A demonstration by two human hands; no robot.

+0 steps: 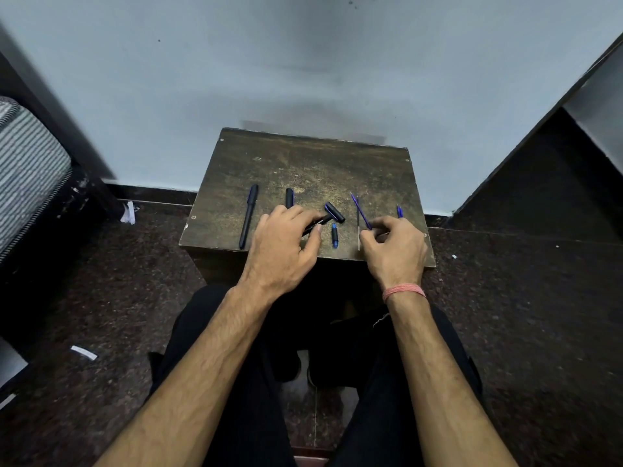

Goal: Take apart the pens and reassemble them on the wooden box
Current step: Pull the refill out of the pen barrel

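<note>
A worn wooden box [310,163] stands against the wall with pen parts on top. A whole black pen [248,215] lies at the left. A black cap [289,198] sits just beyond my left hand [286,244], which grips a black pen barrel [318,222] between thumb and fingers. A second cap [335,212] and a short blue-tipped piece [334,235] lie in the middle. My right hand [392,251] pinches the near end of a blue refill [360,210]. A thin clear tube [358,227] lies beside it. Another blue piece [399,211] pokes out behind my right hand.
The pale wall [303,62] rises right behind the box. A striped cushion on dark furniture [27,170] is at the left, a dark cabinet [556,170] at the right. My black-trousered legs [236,382] are below, on a dark speckled floor with paper scraps [83,352].
</note>
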